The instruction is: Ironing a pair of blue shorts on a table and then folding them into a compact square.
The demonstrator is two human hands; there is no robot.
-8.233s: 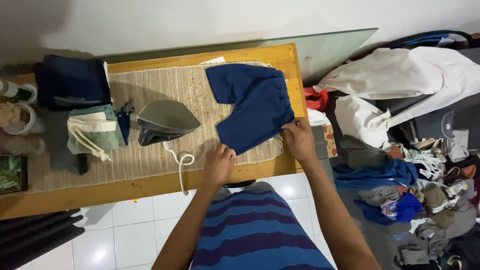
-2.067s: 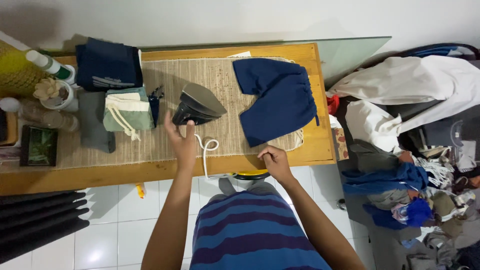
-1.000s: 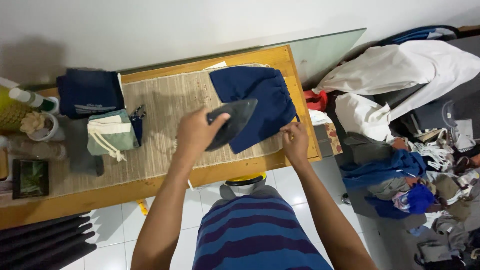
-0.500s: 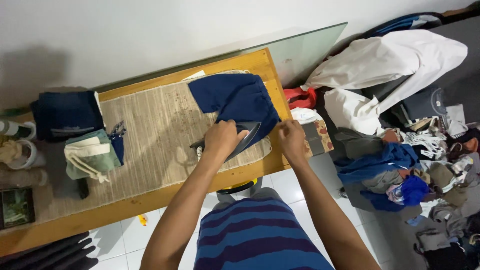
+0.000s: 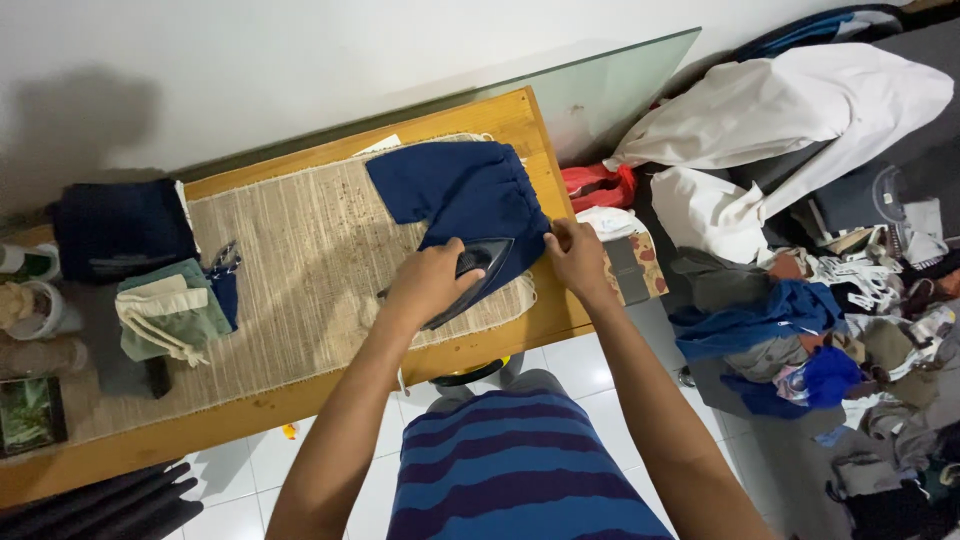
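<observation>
The left hand [image 5: 428, 283] has its grip closed around the handle of a dark grey iron [image 5: 470, 276], whose soleplate lies flat on the near edge of a pair of navy blue shorts [image 5: 462, 196]. The iron's pointed nose sticks out to the right of that grip, toward the right hand [image 5: 575, 255], which sits just beside the nose with its fingers pinched together on the corner of the shorts at the elastic waistband, holding the cloth against the tabletop [image 5: 505, 114]. The shorts spread away from both grips toward the far edge of the tabletop, lying on a pale woven mat [image 5: 300, 250] that runs off to the left of the left hand's grip. Well to the left of that grip, at the mat's far end, lies a folded pale green garment with a cream drawstring [image 5: 165, 312], and beyond it, farther from the person, a folded navy garment [image 5: 120, 228]. At the leftmost end of the tabletop stand a white cup [image 5: 45, 310] and a bottle, only partly in view. Well to the right of the right hand's grip, off the tabletop, a heap of mixed clothes [image 5: 800, 330] covers the floor, with a large white cloth [image 5: 800, 115] lying over its far part. A glass pane [image 5: 620, 80] leans against the wall beyond the tabletop's right end. Below both grips the person's blue-striped shirt [image 5: 520, 470] fills the near view.
</observation>
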